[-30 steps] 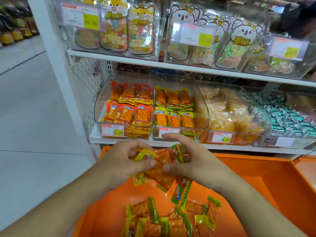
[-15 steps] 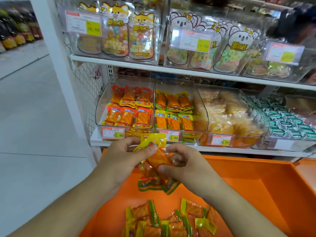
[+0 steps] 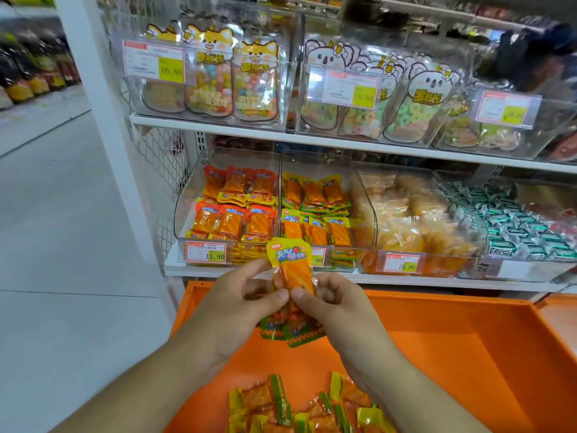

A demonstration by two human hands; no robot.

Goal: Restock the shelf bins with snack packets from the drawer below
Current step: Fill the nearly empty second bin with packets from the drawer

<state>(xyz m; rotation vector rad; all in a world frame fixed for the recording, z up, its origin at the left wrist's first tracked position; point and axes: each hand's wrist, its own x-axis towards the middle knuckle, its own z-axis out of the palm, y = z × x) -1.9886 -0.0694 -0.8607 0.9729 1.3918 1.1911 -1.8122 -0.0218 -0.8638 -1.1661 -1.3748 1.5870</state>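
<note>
Orange drawer (image 3: 437,354) open below shelf; yellow-packet bin (image 3: 324,210) part full. Left hand (image 3: 240,307) and right hand (image 3: 340,307) both pinch a small stack of yellow-topped snack packets (image 3: 292,270) above drawer. Likely light, slick film, crushable; grip flat faces, mid-stack.

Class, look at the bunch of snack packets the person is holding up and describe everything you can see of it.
The snack packets form a small bunch of glossy plastic wrappers, yellow-topped with green-edged ends, showing orange strips inside. The front packet stands upright, label facing the camera. The left hand and right hand pinch it in their grip, above the orange drawer and before the bins.
</note>
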